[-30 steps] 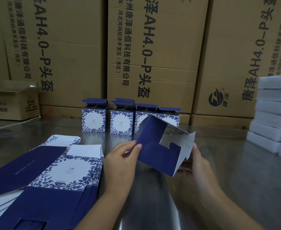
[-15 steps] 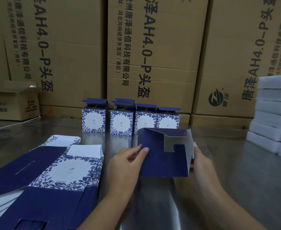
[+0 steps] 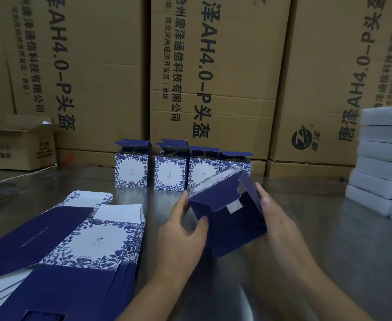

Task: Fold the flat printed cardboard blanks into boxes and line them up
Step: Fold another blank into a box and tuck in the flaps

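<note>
The half-folded box [image 3: 234, 230] is held tilted between both grips, the left hand [image 3: 181, 230] pinching its left edge and the right hand [image 3: 277, 218] clasping its right flap, end flaps apparently unlocked, with the finished row [image 3: 170, 174] beyond the grips.

Over a shiny metal worktop [image 3: 329, 230], a person holds a half-folded box [image 3: 232, 225] tilted in the air, its dark blue flaps partly turned in. The left hand [image 3: 181, 230] grips its left edge with the thumb on the near face, and the right hand [image 3: 276, 218] holds its right side. A stack of flat blanks [image 3: 93, 242], blue with white floral panels, lies near on the left. Farther back stands a row of folded boxes [image 3: 170, 172] with their top flaps up. Behind them rise big brown cartons [image 3: 213, 77]. A pile of white boxes [image 3: 380, 163] sits at the far right, and a small open carton [image 3: 19, 147] at the far left.
</note>
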The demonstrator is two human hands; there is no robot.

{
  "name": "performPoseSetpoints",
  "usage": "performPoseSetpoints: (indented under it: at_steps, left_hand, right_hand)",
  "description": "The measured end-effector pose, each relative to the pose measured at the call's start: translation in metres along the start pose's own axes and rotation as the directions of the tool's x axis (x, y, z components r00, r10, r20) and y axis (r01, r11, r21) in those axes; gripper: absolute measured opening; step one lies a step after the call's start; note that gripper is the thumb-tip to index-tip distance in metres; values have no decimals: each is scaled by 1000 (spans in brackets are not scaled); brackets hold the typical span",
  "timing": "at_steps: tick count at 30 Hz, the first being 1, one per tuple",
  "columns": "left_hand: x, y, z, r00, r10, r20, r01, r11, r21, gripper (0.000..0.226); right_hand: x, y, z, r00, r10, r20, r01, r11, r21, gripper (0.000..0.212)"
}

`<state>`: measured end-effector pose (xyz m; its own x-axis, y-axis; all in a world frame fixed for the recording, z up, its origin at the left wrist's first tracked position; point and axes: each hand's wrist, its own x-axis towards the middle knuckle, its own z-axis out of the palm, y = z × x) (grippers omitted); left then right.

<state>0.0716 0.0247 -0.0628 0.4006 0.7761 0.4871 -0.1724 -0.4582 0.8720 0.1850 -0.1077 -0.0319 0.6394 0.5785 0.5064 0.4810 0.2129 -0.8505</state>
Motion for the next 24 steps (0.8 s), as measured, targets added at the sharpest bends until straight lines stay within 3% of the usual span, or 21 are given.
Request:
performPoseSetpoints:
  at_steps: [4, 7, 11, 15, 18, 24]
  left_hand:
    - [-5, 2, 4, 991, -25, 131, 47, 984, -169, 60]
    - [-3, 3, 9, 987, -40, 153, 71, 976, -206, 45]
    - [-3, 0, 8, 992, -56, 111, 68, 992, -107, 43]
    - [-3, -1, 11, 978, -127, 168, 158, 969, -188, 31]
    - [-1, -5, 11, 968, -154, 198, 190, 966, -177, 45]
    - [0, -7, 6, 967, -189, 173, 183, 982, 47, 59]
  right_hand:
    - [-4, -3, 0, 972, -233, -44, 220, 956, -194, 33]
    - [-2, -2, -2, 948, -291, -129, 259, 941, -219, 31]
    - [3, 1, -11, 940, -249, -233, 202, 957, -206, 27]
    - [3, 3, -13, 966, -204, -161, 166, 961, -221, 27]
    - [3, 7, -12, 980, -171, -97, 141, 955, -263, 31]
    - [2, 7, -7, 987, -156, -38, 138, 944, -299, 45]
